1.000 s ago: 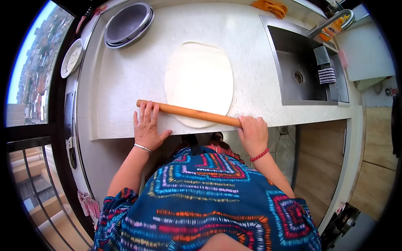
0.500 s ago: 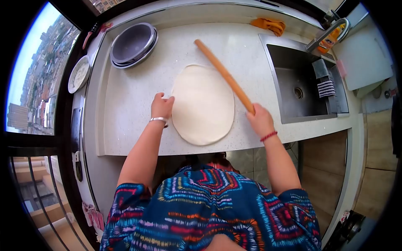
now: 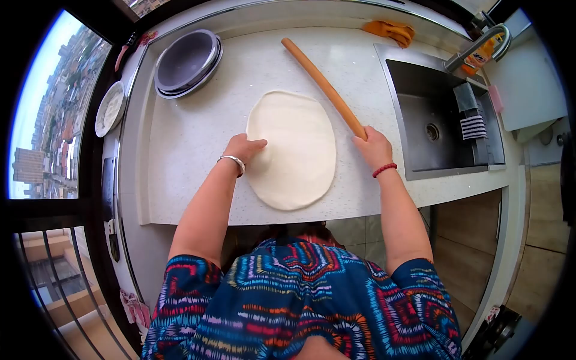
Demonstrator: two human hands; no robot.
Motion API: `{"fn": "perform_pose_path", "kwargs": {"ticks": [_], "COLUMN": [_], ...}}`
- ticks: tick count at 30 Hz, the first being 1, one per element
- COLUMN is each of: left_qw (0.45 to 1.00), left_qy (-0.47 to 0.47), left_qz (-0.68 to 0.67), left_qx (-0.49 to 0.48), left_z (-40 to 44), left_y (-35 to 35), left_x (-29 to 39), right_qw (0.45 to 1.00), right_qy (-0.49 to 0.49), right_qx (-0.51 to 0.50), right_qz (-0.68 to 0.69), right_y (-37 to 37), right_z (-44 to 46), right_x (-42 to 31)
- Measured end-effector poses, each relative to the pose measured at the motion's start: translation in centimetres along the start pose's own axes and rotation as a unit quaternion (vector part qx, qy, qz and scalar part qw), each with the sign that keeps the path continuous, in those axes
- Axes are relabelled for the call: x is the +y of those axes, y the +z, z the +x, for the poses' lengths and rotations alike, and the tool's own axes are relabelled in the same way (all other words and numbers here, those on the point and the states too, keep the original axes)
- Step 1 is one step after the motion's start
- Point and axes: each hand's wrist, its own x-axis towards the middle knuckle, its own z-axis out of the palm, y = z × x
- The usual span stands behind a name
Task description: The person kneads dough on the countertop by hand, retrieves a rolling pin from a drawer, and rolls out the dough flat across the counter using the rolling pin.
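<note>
Hands well apart at the near side of the counter [image 3: 192, 135], as I see them from my remote post through the head camera. Left hand [image 3: 242, 149]: at the left edge of a dough sheet [image 3: 293, 153], its thumb extended over the upper surface; the other fingertips are hidden, so I cannot tell whether they close on the dough. Right hand [image 3: 375, 147]: wrapped around the near end of a wooden rolling pin [image 3: 324, 87]. I note a silver bangle [image 3: 237, 161] on the left wrist and a red bead bracelet [image 3: 384, 170] on the right.

Dough sheet: a pale, smooth-edged oval, flat on the counter between the two hands. Rolling pin: slanted away and to the left from the right hand, near the dough's right edge but apart from it; I cannot tell whether its far end touches the counter.

Surroundings: stacked grey bowls [image 3: 185, 62] at the far left; an orange cloth [image 3: 390, 32] at the far right. Beyond the right hand, I find a steel sink [image 3: 413, 123] with a curved faucet [image 3: 470, 50], and a striped cloth [image 3: 473, 127] at its right side.
</note>
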Motion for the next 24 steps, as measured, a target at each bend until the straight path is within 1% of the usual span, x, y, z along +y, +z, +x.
{"fn": "perform_pose_path", "kwargs": {"ticks": [2, 3, 4, 5, 7, 8, 9, 10, 11, 12, 13, 15, 17, 18, 19, 21, 22, 23, 24], "left_qw": [0.999, 0.999, 0.996, 0.98, 0.968, 0.967, 0.956, 0.955, 0.951, 0.95, 0.945, 0.945, 0.914, 0.905, 0.893, 0.846, 0.879, 0.747, 0.773], "left_qy": [0.032, 0.033, 0.044, 0.053, 0.072, 0.097, 0.118, 0.146, 0.186, 0.218, 0.25, 0.314, 0.399, 0.411, 0.422, 0.399, 0.312, 0.401, 0.411], "left_qz": [0.036, 0.038, -0.078, -0.193, -0.236, -0.234, -0.254, -0.227, -0.209, -0.192, -0.168, -0.061, 0.069, 0.111, 0.152, 0.344, 0.357, 0.528, 0.484], "left_qx": [0.007, 0.008, -0.005, -0.017, -0.045, -0.031, -0.082, -0.125, -0.132, -0.109, -0.13, -0.072, -0.019, 0.009, 0.036, 0.087, 0.048, 0.05, 0.0], "left_z": [0.2, 0.4, 0.7, 0.9, -0.4, -1.2, -1.0, -1.7, -3.0, -2.9, -4.0, -7.1, -9.3, -10.5, -11.3, -11.0, -10.6, -10.0, -10.0], "left_y": [0.7, 0.8, 0.8, 0.7, -0.5, -1.1, -2.5, -3.6, -4.3, -5.7, -7.0, -8.0, -8.4, -7.5, -6.2, -3.2, -1.2, 0.4, 2.0], "left_x": [0.1, 0.2, 0.3, 0.4, 3.0, 4.4, 5.3, 6.9, 8.6, 9.9, 12.0, 16.4, 19.5, 20.1, 20.2, 18.4, 16.4, 13.4, 9.3], "right_qw": [1.0, 1.0, 1.0, 0.999, 1.0, 1.0, 1.0, 0.999, 0.999, 0.999, 0.999, 0.999, 0.999, 0.999, 0.999, 0.999, 0.999, 0.999, 0.999], "right_qy": [-0.001, 0.0, 0.0, 0.001, 0.005, 0.005, 0.007, 0.006, 0.005, 0.006, 0.01, 0.014, 0.008, 0.006, 0.006, 0.002, 0.005, 0.008, 0.004], "right_qx": [0.01, 0.012, 0.022, 0.032, 0.027, 0.023, 0.023, 0.021, 0.019, 0.019, 0.016, 0.011, 0.021, 0.019, 0.024, 0.022, 0.026, 0.032, 0.028], "right_qz": [0.005, 0.008, 0.007, 0.007, 0.008, 0.007, 0.009, 0.024, 0.04, 0.043, 0.044, 0.048, 0.045, 0.046, 0.048, 0.048, 0.04, 0.032, 0.031], "right_y": [-0.2, -0.2, -0.2, 0.0, -0.1, -0.1, -0.2, -0.2, -0.2, -0.3, -0.4, -0.6, -0.4, -0.4, -0.4, -0.3, -0.2, -0.2, -0.3], "right_z": [-0.2, -0.2, -0.2, -0.2, -0.1, -0.1, -0.1, -0.1, -0.1, -0.1, -0.2, -0.3, -0.3, -0.2, -0.2, -0.2, -0.1, 0.0, 0.1], "right_x": [-0.4, -0.4, -0.4, -0.3, -0.2, -0.2, -0.1, 0.0, 0.1, 0.0, -0.1, -0.1, -0.3, -0.3, -0.3, -0.2, -0.1, -0.2, -0.3]}}
